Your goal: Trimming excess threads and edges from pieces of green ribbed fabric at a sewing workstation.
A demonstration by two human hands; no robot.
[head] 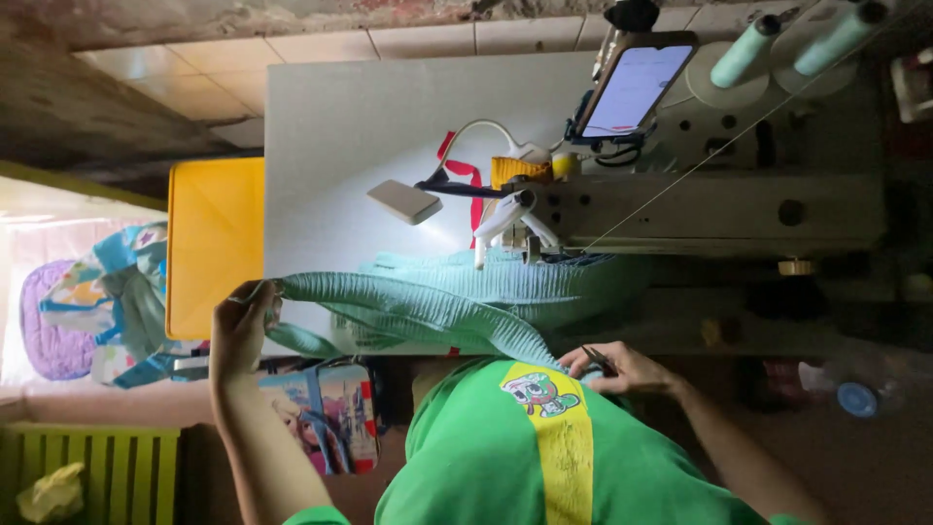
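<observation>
Your left hand (pixel 241 329) pinches the end of the green fabric (pixel 428 306), stretched across the worktop (pixel 350 126) to the sewing machine (pixel 700 209). Right hand (pixel 622 369), closed on snips (pixel 596 359), touches the fabric's near edge.

The needle area of the sewing machine (pixel 719 209) is hidden behind the green cloth (pixel 437 301). The thread cones (pixel 743 53) are cut off by the top edge. The small tool in the right hand (pixel 622 369) cannot be made out.
</observation>
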